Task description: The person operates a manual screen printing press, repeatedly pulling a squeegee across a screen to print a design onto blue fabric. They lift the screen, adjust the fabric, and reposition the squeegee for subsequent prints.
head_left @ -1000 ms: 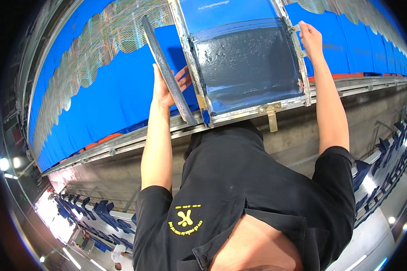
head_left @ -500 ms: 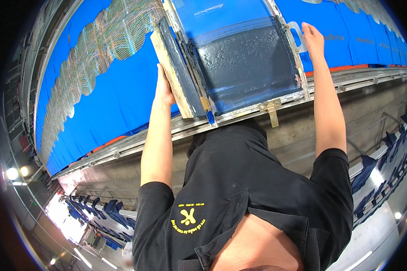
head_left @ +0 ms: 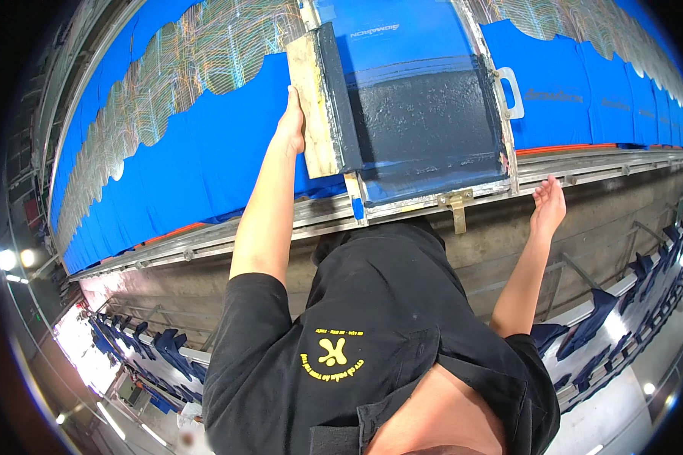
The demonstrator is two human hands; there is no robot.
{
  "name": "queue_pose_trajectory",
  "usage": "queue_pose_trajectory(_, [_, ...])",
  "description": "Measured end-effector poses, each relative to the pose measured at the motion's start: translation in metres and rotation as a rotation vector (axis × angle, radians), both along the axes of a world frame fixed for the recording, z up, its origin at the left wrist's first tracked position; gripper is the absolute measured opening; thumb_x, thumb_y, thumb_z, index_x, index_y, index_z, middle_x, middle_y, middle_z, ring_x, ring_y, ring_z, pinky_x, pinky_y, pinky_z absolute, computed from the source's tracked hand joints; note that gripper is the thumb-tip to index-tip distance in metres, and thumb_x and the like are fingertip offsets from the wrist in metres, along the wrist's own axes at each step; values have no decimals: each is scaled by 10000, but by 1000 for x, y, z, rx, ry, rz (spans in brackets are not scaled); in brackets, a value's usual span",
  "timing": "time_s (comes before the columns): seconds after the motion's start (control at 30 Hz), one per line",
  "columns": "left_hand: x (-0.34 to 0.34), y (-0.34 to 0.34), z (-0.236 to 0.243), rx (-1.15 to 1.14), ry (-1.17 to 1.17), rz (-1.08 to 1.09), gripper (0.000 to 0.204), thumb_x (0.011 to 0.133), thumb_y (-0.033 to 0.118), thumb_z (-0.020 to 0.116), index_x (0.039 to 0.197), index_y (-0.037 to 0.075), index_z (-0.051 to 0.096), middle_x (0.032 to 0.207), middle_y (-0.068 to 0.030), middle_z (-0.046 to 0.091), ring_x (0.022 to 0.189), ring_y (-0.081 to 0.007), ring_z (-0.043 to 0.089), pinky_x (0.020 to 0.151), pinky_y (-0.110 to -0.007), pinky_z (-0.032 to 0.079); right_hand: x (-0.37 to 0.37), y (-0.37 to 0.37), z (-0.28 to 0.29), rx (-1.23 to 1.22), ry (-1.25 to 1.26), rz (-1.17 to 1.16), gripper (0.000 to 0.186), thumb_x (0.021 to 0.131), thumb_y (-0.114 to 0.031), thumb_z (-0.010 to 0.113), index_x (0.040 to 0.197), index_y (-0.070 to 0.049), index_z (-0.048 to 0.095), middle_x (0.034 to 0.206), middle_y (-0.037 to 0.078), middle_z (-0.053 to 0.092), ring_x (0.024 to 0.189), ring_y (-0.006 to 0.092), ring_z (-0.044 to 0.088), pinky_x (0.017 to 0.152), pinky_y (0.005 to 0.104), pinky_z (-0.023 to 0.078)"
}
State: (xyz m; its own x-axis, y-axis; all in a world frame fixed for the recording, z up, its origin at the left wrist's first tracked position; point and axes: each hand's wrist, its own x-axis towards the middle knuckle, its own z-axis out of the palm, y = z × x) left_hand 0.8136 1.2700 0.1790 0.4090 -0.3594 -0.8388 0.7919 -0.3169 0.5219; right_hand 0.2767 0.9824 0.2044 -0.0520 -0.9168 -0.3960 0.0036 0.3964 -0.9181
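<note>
My left hand (head_left: 291, 125) grips a squeegee (head_left: 317, 114) by its pale wooden side; some of the fingers are hidden by the wood. The squeegee is dark with ink and stands tilted over the left side of a printing screen (head_left: 492, 95). Dark wet-looking ink (head_left: 425, 117) covers the lower part of the blue mesh. A pale loop handle (head_left: 513, 93) sticks out from the screen's right side. My right hand (head_left: 550, 206) is in the air below and right of the frame, holding nothing, with its fingers loosely bent and apart.
Blue fabric (head_left: 205, 152) with patterned wavy print lies on the long table left and right of the screen. A metal rail (head_left: 281, 218) runs along the near edge, and a brass-coloured bracket (head_left: 456, 205) juts over it. Dark cloth pieces (head_left: 592, 322) hang behind me.
My right hand has moved away from the loop handle, down toward me. My left hand still holds the squeegee, which has shifted up and tipped so more of its wooden side shows.
</note>
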Motion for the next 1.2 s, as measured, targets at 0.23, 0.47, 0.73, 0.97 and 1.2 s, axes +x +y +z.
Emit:
queue_pose_trajectory(0.23, [29, 72, -10, -769, 415, -39, 741, 1028, 808, 415, 1050, 115, 678, 938, -66, 683, 843, -218, 665, 737, -372, 587, 23, 14, 26, -107, -53, 47, 311, 1128, -272, 606, 1231, 5, 704, 944, 37, 674, 765, 131, 622, 684, 282, 513])
queue_pose_trajectory(0.47, [-18, 49, 78, -1302, 593, 150, 199, 1017, 181, 673, 889, 86, 553, 880, -30, 482, 816, -163, 480, 756, -286, 474, 115, 38, 43, -161, 51, 295, 337, 1119, -263, 637, 1310, -3, 734, 937, 5, 670, 773, 56, 573, 696, 235, 470])
queue_pose_trajectory(0.73, [-29, 70, 100, -1271, 556, 253, 251, 993, 224, 709, 884, 88, 529, 879, -30, 469, 819, -169, 474, 758, -293, 471, 276, 116, 94, -640, 87, 1087, 379, 1010, -164, 748, 1387, -130, 743, 968, 33, 646, 812, 128, 593, 759, 281, 507])
queue_pose_trajectory(0.97, [-35, 86, 84, -1290, 608, 258, 243, 1001, 223, 695, 896, 82, 528, 882, -31, 465, 825, -171, 474, 759, -293, 470, 328, 129, 100, -652, 12, 1050, 356, 997, -136, 757, 1347, -72, 748, 861, 28, 577, 697, 102, 507, 642, 264, 457])
queue_pose_trajectory(1.2, [23, 131, 5, -770, 360, 175, 507, 1060, 603, 563, 895, 123, 562, 779, -26, 498, 716, -166, 506, 602, -309, 466, 277, 127, 60, -296, 77, 924, 272, 1058, -169, 715, 1287, -30, 763, 959, -31, 633, 773, 23, 522, 667, 213, 441])
